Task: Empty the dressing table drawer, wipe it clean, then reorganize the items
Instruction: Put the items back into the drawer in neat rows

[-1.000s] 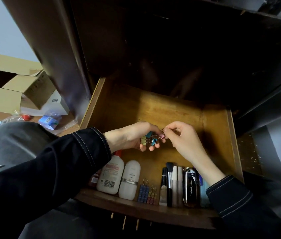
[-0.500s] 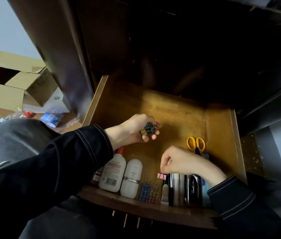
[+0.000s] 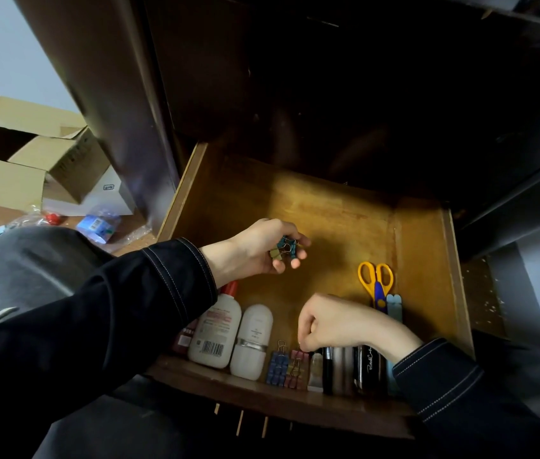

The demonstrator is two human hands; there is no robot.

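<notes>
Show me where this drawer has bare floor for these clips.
Bare wood: the back half of the drawer beyond the left hand and its clips, and the strip between it and the scissors. The front edge is packed: bottles, clip rows, tubes.

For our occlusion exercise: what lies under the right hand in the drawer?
Pink clips, a black brush and a black case show beneath the right hand; far ends hidden.

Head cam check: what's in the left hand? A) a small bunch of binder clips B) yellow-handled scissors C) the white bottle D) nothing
A: the left hand curls its fingers round a few teal and olive binder clips above the drawer floor, while the scissors lie loose on the drawer's right side.
</notes>
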